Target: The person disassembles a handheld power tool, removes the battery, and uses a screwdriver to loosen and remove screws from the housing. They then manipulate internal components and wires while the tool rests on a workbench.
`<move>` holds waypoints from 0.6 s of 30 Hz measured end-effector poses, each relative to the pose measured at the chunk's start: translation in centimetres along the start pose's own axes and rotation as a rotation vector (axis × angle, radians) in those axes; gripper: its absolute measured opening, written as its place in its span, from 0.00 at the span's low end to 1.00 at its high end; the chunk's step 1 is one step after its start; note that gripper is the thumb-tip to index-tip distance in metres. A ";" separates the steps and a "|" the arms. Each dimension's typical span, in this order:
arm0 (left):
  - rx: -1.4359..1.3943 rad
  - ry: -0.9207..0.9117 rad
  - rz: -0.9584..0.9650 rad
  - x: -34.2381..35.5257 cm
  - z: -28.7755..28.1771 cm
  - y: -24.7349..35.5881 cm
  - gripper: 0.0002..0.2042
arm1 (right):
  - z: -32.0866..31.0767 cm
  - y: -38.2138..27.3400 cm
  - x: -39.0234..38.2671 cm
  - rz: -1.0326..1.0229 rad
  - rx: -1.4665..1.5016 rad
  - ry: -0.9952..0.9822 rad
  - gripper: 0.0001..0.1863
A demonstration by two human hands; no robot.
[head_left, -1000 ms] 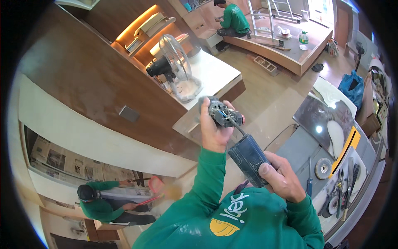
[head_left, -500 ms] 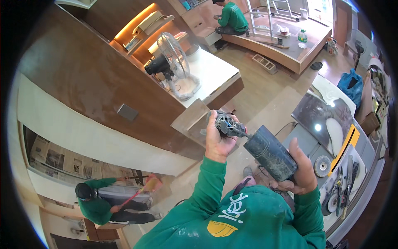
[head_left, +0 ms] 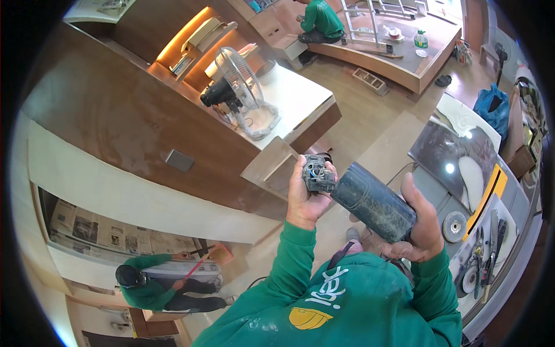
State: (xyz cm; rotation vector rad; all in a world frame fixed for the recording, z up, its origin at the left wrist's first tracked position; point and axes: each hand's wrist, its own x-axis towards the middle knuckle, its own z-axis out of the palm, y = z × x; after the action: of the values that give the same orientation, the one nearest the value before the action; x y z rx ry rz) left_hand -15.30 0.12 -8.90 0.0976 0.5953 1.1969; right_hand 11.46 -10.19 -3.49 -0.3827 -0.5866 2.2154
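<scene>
My left hand (head_left: 302, 203) grips a power tool body (head_left: 318, 173), its opened end showing blue and pale wires inside. My right hand (head_left: 425, 222) is wrapped round the lower end of a scuffed, dusty black cylindrical housing (head_left: 374, 201). That housing is tilted, its upper end close beside the exposed tool end; whether the two touch I cannot tell. Right of my right hand, a round abrasive disc (head_left: 454, 226) lies on the bench, with pliers (head_left: 478, 248) and a long-handled tool (head_left: 493, 246) beyond it.
A yellow straightedge (head_left: 488, 196) and a glossy dark panel (head_left: 442, 153) lie on the bench. A fan (head_left: 237, 87) stands on a white counter (head_left: 298, 95). At lower left a co-worker (head_left: 144, 286) holds a red-handled dustpan (head_left: 221, 253); another person (head_left: 321, 23) sits on the far platform.
The black housing has shifted slightly up and left, and tilts flatter. The tool body has turned, showing more of its wired end. The co-worker's dustpan has moved a little.
</scene>
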 end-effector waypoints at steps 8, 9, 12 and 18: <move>0.046 0.038 0.058 0.7 -0.4 -0.6 0.24 | 0.6 -1.8 1.0 0.000 -0.002 -0.031 0.47; 0.046 0.023 0.053 0.6 -0.1 -0.7 0.23 | 0.8 -2.0 1.2 0.006 -0.002 -0.043 0.47; 0.052 -0.011 0.053 0.0 0.7 -1.1 0.21 | 1.1 -2.7 1.5 0.027 -0.009 -0.030 0.46; 0.068 -0.038 0.061 -0.4 0.8 -1.1 0.21 | 1.2 -2.8 1.8 0.020 -0.038 -0.049 0.46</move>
State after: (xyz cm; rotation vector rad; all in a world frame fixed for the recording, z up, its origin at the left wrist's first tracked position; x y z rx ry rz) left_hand -14.06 -0.45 -8.48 0.1972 0.6030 1.2315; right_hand 11.54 -7.59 -1.16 -0.3561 -0.6551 2.2409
